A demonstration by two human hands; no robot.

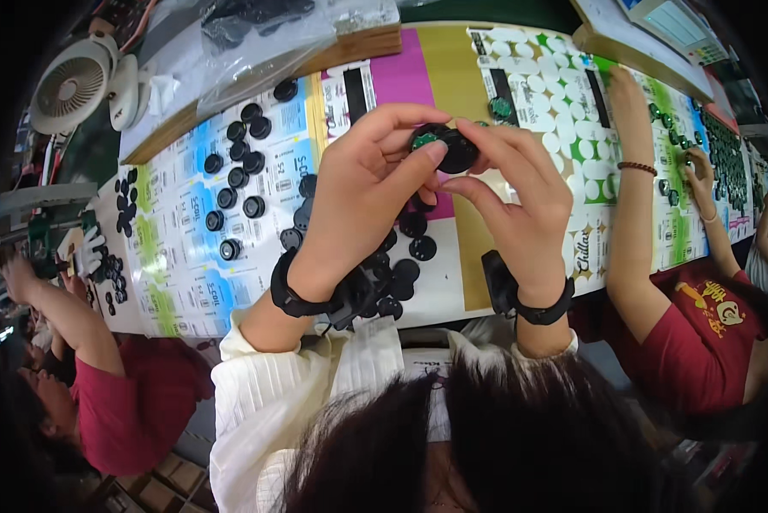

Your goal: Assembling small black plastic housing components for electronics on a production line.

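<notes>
Both of my hands are raised over the middle of the table, close together. My left hand (358, 184) pinches a small round black part with a green face (424, 139) between thumb and fingers. A flat black round cap (460, 152) is in the fingertips of my right hand (525, 184), right beside that part. Whether the two pieces are joined or only touching, I cannot tell. Under and beside my left hand lie several loose black discs (407, 271). Farther away, past my right hand, sits another black and green round part (500, 108).
Black round caps (254, 206) stand scattered on the printed sheets to the left. A white fan (72, 85) is at far left, and a plastic-covered wooden block (358, 43) lies along the back. Co-workers' arms reach in at right (636, 171) and left (76, 329).
</notes>
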